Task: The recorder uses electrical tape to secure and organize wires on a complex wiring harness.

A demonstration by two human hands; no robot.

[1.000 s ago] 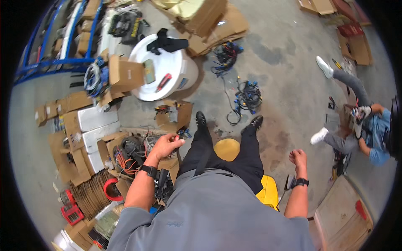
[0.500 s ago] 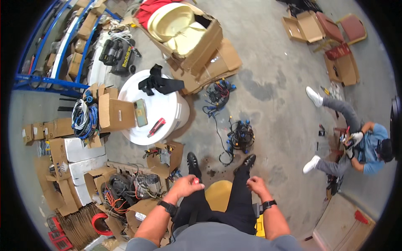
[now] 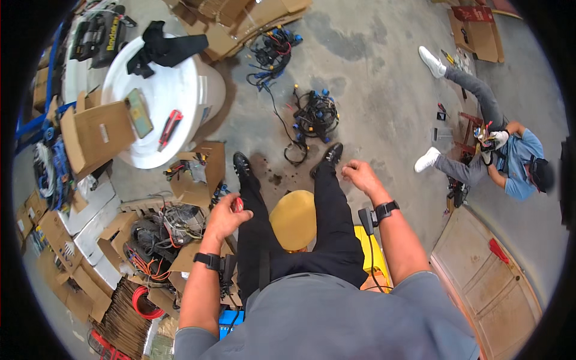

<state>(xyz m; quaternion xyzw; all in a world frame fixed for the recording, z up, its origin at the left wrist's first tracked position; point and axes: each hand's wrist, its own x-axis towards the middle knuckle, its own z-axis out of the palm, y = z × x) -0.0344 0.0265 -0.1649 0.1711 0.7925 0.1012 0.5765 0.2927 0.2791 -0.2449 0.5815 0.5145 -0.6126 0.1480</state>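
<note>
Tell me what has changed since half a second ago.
The left hand moved outward from the left leg; the right hand moved outward from the right leg, widening the gap. The left hand still holds a small red object. The red tool and nearer cable bundle stayed put.

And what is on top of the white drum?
A black item, a flat greenish object and a red tool. A cardboard box hides part of the drum; anything there cannot be seen.
</note>
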